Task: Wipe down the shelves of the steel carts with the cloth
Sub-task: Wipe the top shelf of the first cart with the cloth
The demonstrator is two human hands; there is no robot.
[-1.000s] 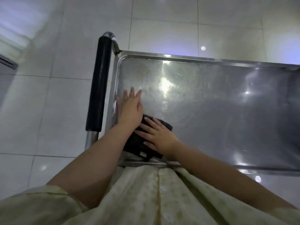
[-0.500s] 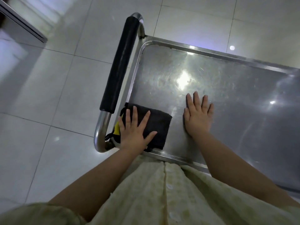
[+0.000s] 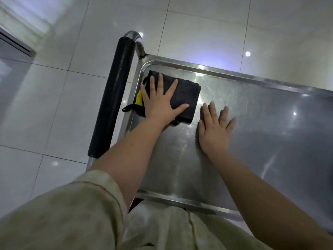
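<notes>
A steel cart's top shelf (image 3: 261,141) fills the right half of the head view, with a raised rim all round. A folded black cloth (image 3: 187,94) with a yellow patch lies in the shelf's far left corner. My left hand (image 3: 160,103) presses flat on the cloth, fingers spread. My right hand (image 3: 214,127) rests flat on the bare steel just right of the cloth, fingers apart, holding nothing.
The cart's push handle (image 3: 115,94), padded in black, runs along the shelf's left end. Glossy white floor tiles (image 3: 45,105) surround the cart. A dark edge of some fixture (image 3: 16,46) shows at the far left. My pale shirt covers the bottom of the view.
The cloth passed from under my right hand to my left, then my left hand slid it from the near left corner to the far left corner. My right hand now lies flat beside it.
</notes>
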